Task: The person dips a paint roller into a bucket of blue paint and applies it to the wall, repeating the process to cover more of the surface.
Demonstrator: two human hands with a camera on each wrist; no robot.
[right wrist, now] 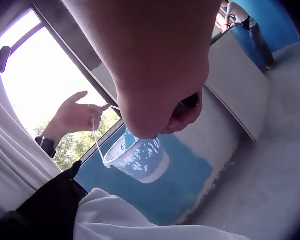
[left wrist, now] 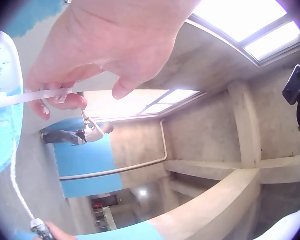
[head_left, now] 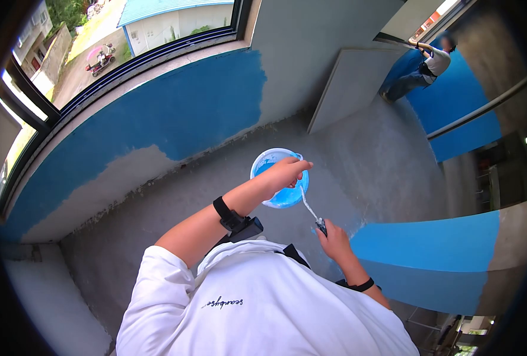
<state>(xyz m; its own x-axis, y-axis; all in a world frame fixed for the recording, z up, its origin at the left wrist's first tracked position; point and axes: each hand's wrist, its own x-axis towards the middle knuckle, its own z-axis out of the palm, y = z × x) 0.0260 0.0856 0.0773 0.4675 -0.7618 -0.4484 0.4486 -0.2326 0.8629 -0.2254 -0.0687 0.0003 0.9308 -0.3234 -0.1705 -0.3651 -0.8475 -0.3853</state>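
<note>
My left hand (head_left: pixel 282 174) holds up a white paint bucket (right wrist: pixel 151 162) by its thin white handle (left wrist: pixel 37 95), with some fingers curled under it and the thumb apart. Blue paint (head_left: pixel 287 194) shows inside the bucket, and splashes mark its outer wall. To the right, my right hand (head_left: pixel 334 240) grips the dark handle of a paint roller (head_left: pixel 321 225). The roller's paint-coated white rod (head_left: pixel 308 204) runs up to the bucket's rim; the roller head is hidden. In the right wrist view, the forearm and hand cover most of the tool.
A partly blue-painted wall (head_left: pixel 204 107) lies ahead beneath a window (head_left: pixel 174 18). A pale board (head_left: pixel 349 83) leans at the back. Another person (head_left: pixel 429 68) stands at the far right, near a pipe (head_left: pixel 483 110). A blue-painted ledge (head_left: pixel 429 240) is close on the right.
</note>
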